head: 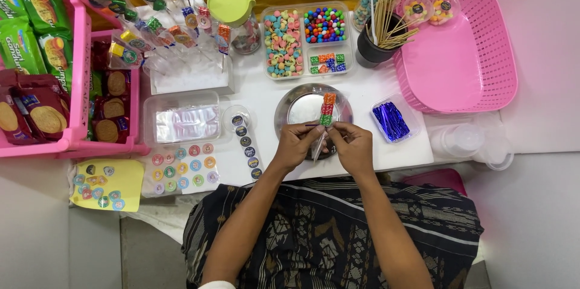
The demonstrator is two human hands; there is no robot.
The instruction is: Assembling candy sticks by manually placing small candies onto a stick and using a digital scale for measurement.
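My left hand (294, 144) and my right hand (353, 146) meet over the near edge of a round metal plate (296, 109). Together they pinch a thin candy skewer (327, 109) in a clear wrapper, with orange, red and green cube sweets stacked at its upper end. The stick's lower end runs down between my fingers. A short purple twist tie shows beside my left fingertips.
A clear tray of blue twist ties (391, 121) lies right of the plate. Behind are a divided candy box (307, 38), a black cup of sticks (376, 44) and a pink basket (462, 47). Left are a tray of clear bags (186, 122), sticker sheets (181, 167) and finished skewers (163, 20).
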